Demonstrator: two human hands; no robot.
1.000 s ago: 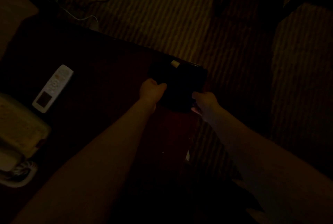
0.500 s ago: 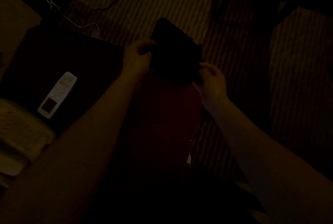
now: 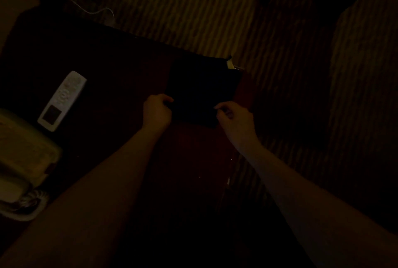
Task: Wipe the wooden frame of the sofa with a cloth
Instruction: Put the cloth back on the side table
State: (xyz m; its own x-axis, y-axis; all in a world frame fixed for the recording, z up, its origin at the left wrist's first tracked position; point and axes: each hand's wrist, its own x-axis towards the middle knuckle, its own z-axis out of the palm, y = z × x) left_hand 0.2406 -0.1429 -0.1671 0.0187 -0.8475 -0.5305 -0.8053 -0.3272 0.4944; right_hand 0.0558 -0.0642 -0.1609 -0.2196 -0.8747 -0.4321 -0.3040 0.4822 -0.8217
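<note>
The scene is very dark. A black cloth (image 3: 200, 93) lies spread flat on the far right corner of a dark reddish wooden surface (image 3: 193, 155); a small pale tag shows at the cloth's far corner. My left hand (image 3: 157, 112) pinches the cloth's near left edge with curled fingers. My right hand (image 3: 234, 119) pinches the near right corner between thumb and fingers. No sofa frame can be made out in this light.
A white remote control (image 3: 62, 100) lies on the wooden surface to the left. A pale corded telephone (image 3: 21, 164) sits at the left edge. Striped carpet (image 3: 193, 13) runs beyond and to the right, with thin cables (image 3: 86, 9) on it at the top.
Half a second ago both hands held the cloth lifted above the corner. Now the cloth lies flat on the wooden surface, and both hands have come back toward me at its near edge.
</note>
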